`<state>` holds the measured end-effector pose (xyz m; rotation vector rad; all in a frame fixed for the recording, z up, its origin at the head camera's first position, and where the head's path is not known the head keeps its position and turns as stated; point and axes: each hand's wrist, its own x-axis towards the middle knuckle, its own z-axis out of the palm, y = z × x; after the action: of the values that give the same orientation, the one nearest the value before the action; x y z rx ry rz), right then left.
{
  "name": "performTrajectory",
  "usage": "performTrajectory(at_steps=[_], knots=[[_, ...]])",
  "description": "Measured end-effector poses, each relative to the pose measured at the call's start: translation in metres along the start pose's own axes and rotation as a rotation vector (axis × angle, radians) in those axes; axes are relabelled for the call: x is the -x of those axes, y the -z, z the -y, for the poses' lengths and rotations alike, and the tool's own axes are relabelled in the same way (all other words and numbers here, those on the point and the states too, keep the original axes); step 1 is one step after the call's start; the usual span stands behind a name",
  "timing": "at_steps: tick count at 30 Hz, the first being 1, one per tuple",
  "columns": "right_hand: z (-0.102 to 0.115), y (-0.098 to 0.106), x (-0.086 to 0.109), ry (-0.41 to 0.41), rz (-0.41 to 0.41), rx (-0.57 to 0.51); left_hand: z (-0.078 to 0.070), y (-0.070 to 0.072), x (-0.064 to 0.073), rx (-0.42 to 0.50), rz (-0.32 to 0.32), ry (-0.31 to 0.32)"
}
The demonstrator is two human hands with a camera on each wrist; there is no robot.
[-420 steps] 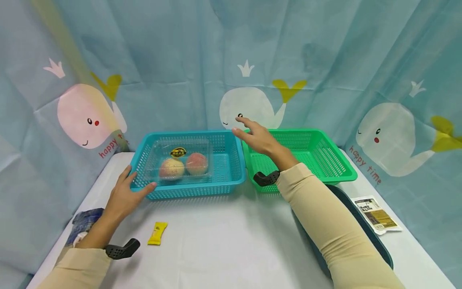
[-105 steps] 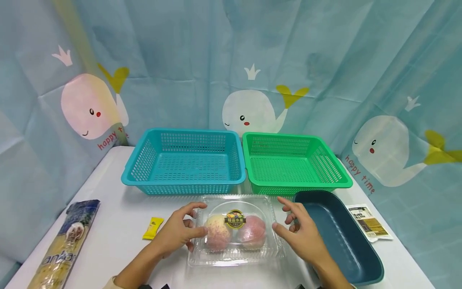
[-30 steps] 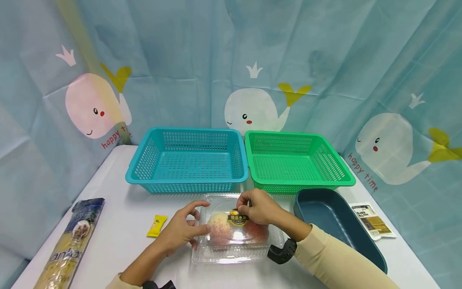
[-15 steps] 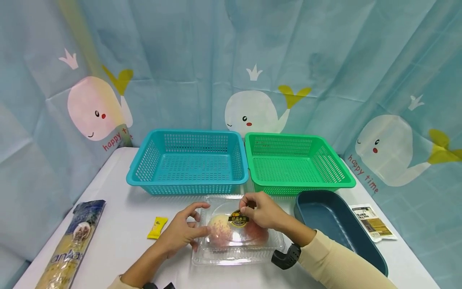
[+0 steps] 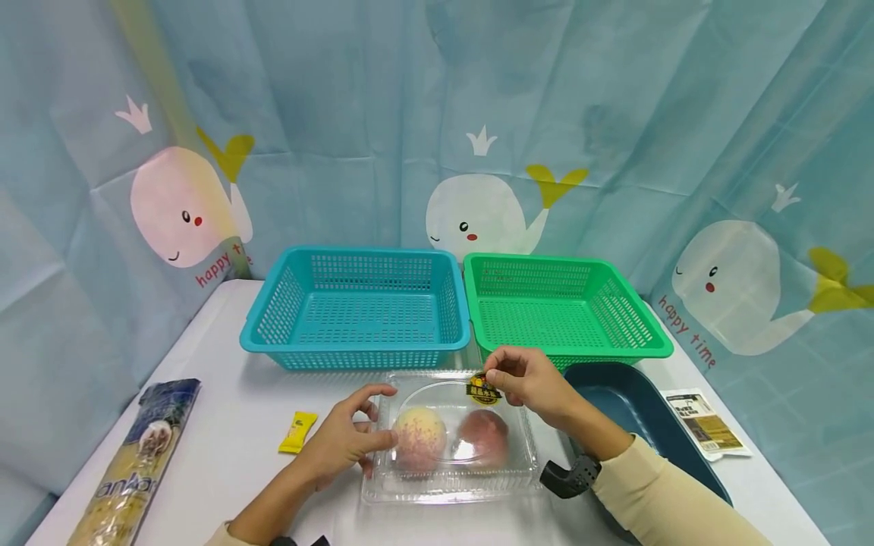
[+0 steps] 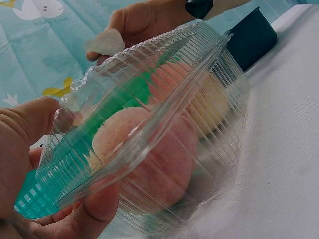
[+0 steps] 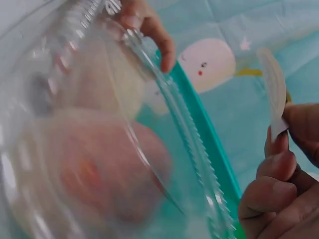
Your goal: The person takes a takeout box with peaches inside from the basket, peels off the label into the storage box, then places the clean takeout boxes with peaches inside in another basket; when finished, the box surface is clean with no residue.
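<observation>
On the white table (image 5: 235,421) sits a clear box (image 5: 452,449). Around it: blue basket (image 5: 369,315) at 11 o'clock, green basket (image 5: 539,322) past 1, dark tub (image 5: 655,417) at 3 with a flat packet (image 5: 708,425) just beyond, little yellow packet (image 5: 297,432) at 9, and a long shiny bag (image 5: 139,462) farther out.

The clamshell box (image 5: 444,484) is of thin, transparent plastic, glossy throughout, its walls finely ribbed. The label (image 5: 482,391) has a printed black-and-gold face and a pale, matt, paper-like back. Inside the box, the peaches (image 5: 418,440) show matt, mottled skin. The blue basket (image 5: 355,358) and the green basket (image 5: 580,359) are of perforated plastic with smooth rims; the dark tray (image 5: 631,417) has a smooth interior with a slight sheen. The long packet (image 5: 139,470) is of crinkled, glossy film. The table covering (image 5: 239,440) appears as white, finely textured cloth; the curtain (image 5: 341,98) is creased fabric with a faint sheen.
</observation>
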<state>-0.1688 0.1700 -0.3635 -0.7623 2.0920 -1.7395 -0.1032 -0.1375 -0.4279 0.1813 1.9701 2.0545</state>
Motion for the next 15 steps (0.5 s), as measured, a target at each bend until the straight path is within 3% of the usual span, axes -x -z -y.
performTrajectory(at_steps=[15], knots=[[0.022,0.067,0.037,0.077,0.145,0.107,0.002,0.001,-0.001,-0.006,-0.003,0.011]])
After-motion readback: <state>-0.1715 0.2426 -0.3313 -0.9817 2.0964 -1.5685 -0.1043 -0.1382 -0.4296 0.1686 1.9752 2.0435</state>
